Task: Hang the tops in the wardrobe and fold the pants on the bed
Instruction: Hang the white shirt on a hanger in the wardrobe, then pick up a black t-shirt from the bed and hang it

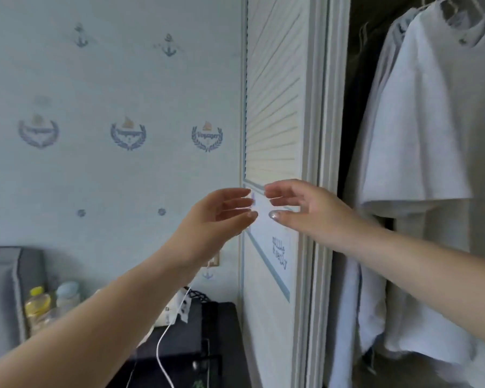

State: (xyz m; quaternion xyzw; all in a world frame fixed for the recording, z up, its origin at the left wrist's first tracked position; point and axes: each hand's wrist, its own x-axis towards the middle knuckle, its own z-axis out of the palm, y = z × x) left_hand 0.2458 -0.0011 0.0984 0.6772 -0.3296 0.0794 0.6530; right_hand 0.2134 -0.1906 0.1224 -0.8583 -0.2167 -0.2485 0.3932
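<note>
White tops (420, 130) hang on hangers inside the open wardrobe (350, 79) at the right. My left hand (216, 217) and my right hand (305, 208) are both raised in front of the white louvred wardrobe door (275, 93), fingertips facing each other a small gap apart. Both hands have relaxed, nearly straight fingers and hold nothing. No pants and no bed surface show in this view.
Wallpaper with anchor and ship emblems (128, 133) fills the left. Below stands a dark bedside unit (185, 340) with a white cable (163, 348), bottles (37, 303) and a grey padded headboard edge (17, 275).
</note>
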